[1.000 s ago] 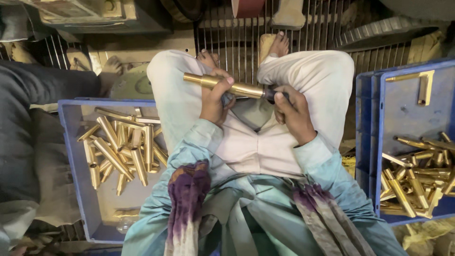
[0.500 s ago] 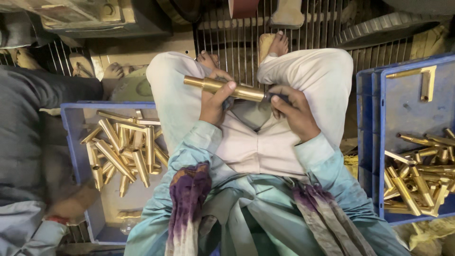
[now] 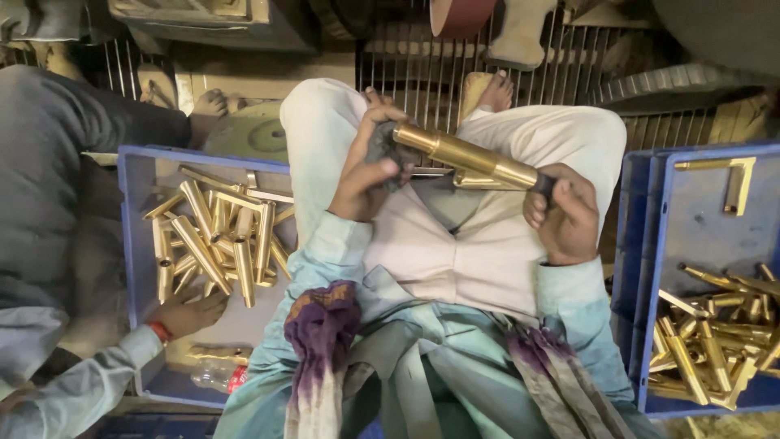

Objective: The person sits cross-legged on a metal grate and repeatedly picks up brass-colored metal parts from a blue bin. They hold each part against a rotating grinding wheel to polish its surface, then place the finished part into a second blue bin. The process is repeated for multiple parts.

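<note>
Floor-level workspace: a metal grille (image 3: 422, 57) runs behind the seated person, whose crossed legs in pale trousers fill the centre. A blue crate (image 3: 134, 244) stands at the person's left side, a second blue crate (image 3: 650, 325) at the right.

Brass tube (image 3: 467, 154): held across the lap, above the knees, tilted, its left end higher than its right. Left hand (image 3: 370, 175): fingers curled around the tube's left end, with a dark cloth (image 3: 382, 146) pressed between palm and metal. Right hand (image 3: 565, 215): clenched on the tube's right end, where a dark fitting shows at the thumb.

Left crate: loose heap of brass tubes (image 3: 215, 240) lying crosswise over each other. A co-worker's hand (image 3: 187, 313), pale sleeve and red wristband, rests at the lower edge of that heap. A plastic bottle (image 3: 215, 374) lies in the crate's near corner.

Right crate: heap of brass rods (image 3: 715, 333); one L-shaped brass piece (image 3: 735, 183) lies apart near the far wall.
</note>
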